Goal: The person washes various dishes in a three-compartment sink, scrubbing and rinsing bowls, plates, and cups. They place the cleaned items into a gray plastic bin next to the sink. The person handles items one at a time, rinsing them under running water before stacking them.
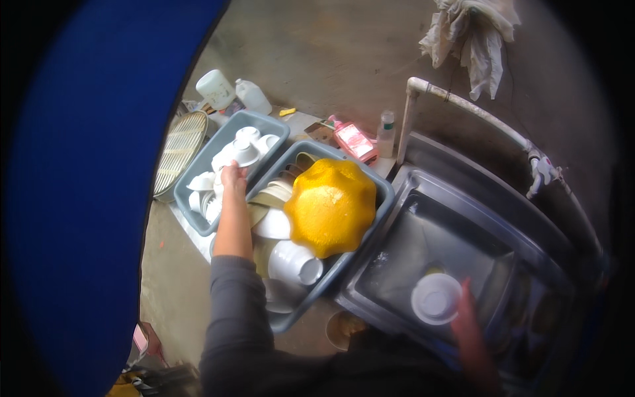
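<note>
My left hand (234, 178) reaches into the farther grey-blue plastic tub (208, 227) and grips the near edge of an upturned white bowl (246, 153). Around it lie several other white bowls and cups (202, 181). Over the steel sink basin (397, 238), my right hand (465, 310) holds another white bowl (435, 297) by its right side, with its base facing up. A small yellowish thing (435, 270) shows partly behind that bowl.
Between my hands, a second grey-blue tub (317, 296) holds dishes and a scalloped yellow bowl (331, 207), upside down. A pink soap bottle (354, 141) and a clear bottle (386, 134) stand behind. White pipe (466, 101) with a tap (541, 171) runs along the sink's back.
</note>
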Demonstrator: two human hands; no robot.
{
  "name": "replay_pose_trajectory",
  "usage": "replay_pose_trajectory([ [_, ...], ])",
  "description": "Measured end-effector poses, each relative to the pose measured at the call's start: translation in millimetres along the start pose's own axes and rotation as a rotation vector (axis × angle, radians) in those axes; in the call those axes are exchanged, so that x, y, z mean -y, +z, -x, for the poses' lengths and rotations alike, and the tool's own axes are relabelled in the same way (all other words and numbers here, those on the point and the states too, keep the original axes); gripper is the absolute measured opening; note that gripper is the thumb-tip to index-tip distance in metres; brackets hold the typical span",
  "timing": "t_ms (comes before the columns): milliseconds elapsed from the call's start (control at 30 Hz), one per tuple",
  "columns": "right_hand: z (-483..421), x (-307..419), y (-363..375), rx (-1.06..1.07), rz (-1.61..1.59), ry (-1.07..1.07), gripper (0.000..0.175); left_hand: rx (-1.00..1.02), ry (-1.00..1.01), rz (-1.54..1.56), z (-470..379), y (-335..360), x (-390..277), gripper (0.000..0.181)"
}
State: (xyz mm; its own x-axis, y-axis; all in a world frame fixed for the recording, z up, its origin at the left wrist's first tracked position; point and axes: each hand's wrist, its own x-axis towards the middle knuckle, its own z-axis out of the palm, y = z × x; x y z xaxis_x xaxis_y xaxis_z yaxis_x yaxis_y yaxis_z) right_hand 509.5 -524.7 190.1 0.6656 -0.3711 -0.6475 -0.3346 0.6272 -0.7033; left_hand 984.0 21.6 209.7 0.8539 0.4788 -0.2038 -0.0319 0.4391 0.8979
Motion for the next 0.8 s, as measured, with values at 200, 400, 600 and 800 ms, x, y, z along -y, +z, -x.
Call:
replay_pose_trajectory([
  [200,6.0,-4.5,-70.5,-0.097,-0.037,-0.096,0.050,-0.201,-0.003,-0.060,-40.6,-4.0,24.2,0.026],
  [400,4.0,13.9,-39.5,-0.034,-0.121,-0.129,0.044,-0.310,0.730,-1.171,55.5,67.2,-0.6,0.043],
  [600,2.4,35.3,79.3,0.340,-0.167,-0.107,0.037,1.402,0.233,-0.801,314.5,93.2,-8.7,0.056],
  [800,20.8,50.1,178.4,0.444,-0.068,-0.064,0.033,1.250,-0.372,-0.650,370.1,74.4,-16.9,0.046],
])
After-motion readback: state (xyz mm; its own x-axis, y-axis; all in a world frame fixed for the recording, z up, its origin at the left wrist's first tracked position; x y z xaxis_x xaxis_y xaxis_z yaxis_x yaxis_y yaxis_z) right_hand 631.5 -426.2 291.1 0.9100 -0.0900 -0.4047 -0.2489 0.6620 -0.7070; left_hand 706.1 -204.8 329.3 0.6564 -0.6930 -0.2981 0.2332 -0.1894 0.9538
